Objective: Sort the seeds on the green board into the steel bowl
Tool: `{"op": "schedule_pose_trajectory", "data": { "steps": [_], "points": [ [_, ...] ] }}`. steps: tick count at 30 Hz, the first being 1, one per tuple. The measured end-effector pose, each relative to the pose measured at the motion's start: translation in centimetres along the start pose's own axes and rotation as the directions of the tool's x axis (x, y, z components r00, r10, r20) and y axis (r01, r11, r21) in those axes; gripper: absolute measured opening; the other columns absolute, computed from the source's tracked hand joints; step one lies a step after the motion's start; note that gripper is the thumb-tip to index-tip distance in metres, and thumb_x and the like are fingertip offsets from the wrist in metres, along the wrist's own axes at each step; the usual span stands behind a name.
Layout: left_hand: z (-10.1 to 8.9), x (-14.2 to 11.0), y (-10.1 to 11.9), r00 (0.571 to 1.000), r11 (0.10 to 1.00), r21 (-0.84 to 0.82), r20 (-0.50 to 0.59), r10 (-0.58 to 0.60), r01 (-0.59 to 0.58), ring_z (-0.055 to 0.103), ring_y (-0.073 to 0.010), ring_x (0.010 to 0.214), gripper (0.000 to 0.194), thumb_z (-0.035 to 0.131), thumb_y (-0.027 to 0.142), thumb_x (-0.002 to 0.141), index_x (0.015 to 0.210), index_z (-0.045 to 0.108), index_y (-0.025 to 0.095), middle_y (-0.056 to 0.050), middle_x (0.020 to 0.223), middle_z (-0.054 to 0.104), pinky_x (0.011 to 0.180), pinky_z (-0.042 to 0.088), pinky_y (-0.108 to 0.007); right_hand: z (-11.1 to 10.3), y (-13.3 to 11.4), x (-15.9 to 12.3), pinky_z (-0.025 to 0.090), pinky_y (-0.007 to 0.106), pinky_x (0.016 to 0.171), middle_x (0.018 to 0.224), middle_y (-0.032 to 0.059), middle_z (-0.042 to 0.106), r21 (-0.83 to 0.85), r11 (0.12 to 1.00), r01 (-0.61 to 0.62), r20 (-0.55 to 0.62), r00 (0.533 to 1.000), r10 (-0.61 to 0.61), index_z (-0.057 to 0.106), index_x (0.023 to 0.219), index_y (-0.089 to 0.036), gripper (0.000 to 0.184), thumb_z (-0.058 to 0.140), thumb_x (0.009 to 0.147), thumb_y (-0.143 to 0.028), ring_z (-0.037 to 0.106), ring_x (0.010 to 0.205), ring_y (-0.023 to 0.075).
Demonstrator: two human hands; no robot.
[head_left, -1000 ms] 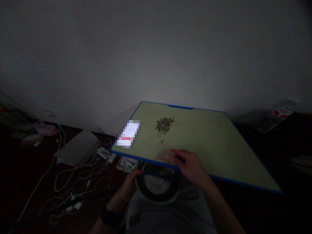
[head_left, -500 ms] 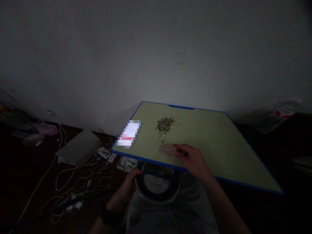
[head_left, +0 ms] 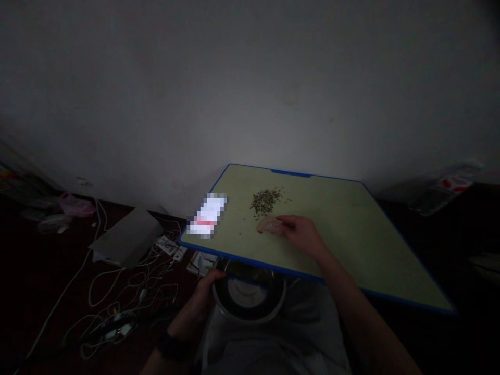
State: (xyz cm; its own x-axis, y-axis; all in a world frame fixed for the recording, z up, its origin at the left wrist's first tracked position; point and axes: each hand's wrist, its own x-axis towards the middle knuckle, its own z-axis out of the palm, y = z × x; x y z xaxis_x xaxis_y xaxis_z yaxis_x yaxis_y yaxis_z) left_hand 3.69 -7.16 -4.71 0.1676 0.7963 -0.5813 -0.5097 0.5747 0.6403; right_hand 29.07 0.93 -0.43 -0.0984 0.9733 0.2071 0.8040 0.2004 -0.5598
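Observation:
On the pale green tabletop [head_left: 344, 234] with a blue rim lies a loose pile of small dark grains [head_left: 265, 200], a few strewn around it. My right hand [head_left: 302, 234] pinches a clear half-round protractor [head_left: 269, 225] with red markings, held low over the tabletop just on the near side of the pile. Below the table's front edge, my left hand [head_left: 205, 294] grips the left rim of a round metal bowl [head_left: 250, 307], which sits at my lap. The left fingers are partly hidden behind the bowl.
A bright, blurred phone [head_left: 208, 215] lies at the table's left end. On the floor to the left are a grey box [head_left: 127, 237], tangled white cables [head_left: 136, 291], and a pink plastic bag [head_left: 77, 204]. A pale wall [head_left: 250, 94] stands behind the table.
My right hand has moved the protractor away from the front edge, closer to the pile. The bowl in my left hand has shifted slightly to the left.

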Motion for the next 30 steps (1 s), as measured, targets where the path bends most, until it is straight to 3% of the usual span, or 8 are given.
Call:
{"op": "schedule_pose_trajectory", "data": {
  "steps": [7,15,24,27,30],
  "points": [
    [-0.1,0.0,0.1,1.000,0.998,0.062,0.002,-0.009,0.009,0.058,-0.0170,0.048,0.013,0.057,0.016,0.068,0.057,0.065,0.014,-0.003,0.051,0.067,0.056,0.043,-0.028,0.4,-1.6,-2.1,0.049,0.030,0.074,0.096,0.0084,0.070,0.021,0.997,0.078,0.050,0.996,-0.078,0.068,0.105,-0.017,0.033,0.049,0.078,-0.015,0.064,0.080,0.0189],
    [-0.3,0.9,-0.1,1.000,1.000,0.005,-0.002,-0.018,0.018,0.063,-0.0238,0.064,0.006,0.060,0.018,0.062,0.064,0.065,0.017,-0.004,0.056,0.068,0.067,0.045,-0.033,0.8,-3.5,-5.1,0.049,0.032,0.075,0.095,0.0083,0.070,0.145,0.986,0.086,0.024,0.996,-0.090,0.068,0.104,-0.018,0.030,0.048,0.081,-0.016,0.064,0.082,0.0189],
    [0.2,0.0,0.3,0.999,0.998,0.049,-0.025,-0.038,0.039,0.056,-0.0183,0.050,0.015,0.058,0.018,0.064,0.049,0.063,0.018,0.000,0.043,0.061,0.059,0.043,-0.030,1.3,-4.1,-6.1,0.049,0.032,0.079,0.098,0.0086,0.069,0.187,0.978,0.090,-0.004,0.996,-0.091,0.068,0.103,-0.018,0.028,0.049,0.082,-0.017,0.063,0.086,0.0191],
    [0.5,-0.4,0.5,0.999,0.999,0.040,-0.036,0.012,-0.011,0.054,-0.0154,0.047,0.014,0.060,0.016,0.063,0.049,0.063,0.016,0.000,0.045,0.062,0.057,0.042,-0.028,1.3,-4.3,-6.2,0.050,0.031,0.078,0.097,0.0083,0.069,0.190,0.976,0.104,0.005,0.994,-0.107,0.068,0.103,-0.018,0.029,0.048,0.082,-0.015,0.064,0.085,0.0182],
    [0.5,-0.3,0.5,1.000,0.999,0.027,-0.024,-0.018,0.018,0.055,-0.0159,0.047,0.016,0.060,0.017,0.064,0.048,0.062,0.017,-0.002,0.047,0.064,0.055,0.042,-0.028,1.2,-4.4,-5.8,0.051,0.030,0.073,0.095,0.0080,0.069,0.201,0.972,0.120,-0.012,0.993,-0.120,0.068,0.101,-0.019,0.027,0.049,0.082,-0.017,0.064,0.081,0.0177]
  ]
}}
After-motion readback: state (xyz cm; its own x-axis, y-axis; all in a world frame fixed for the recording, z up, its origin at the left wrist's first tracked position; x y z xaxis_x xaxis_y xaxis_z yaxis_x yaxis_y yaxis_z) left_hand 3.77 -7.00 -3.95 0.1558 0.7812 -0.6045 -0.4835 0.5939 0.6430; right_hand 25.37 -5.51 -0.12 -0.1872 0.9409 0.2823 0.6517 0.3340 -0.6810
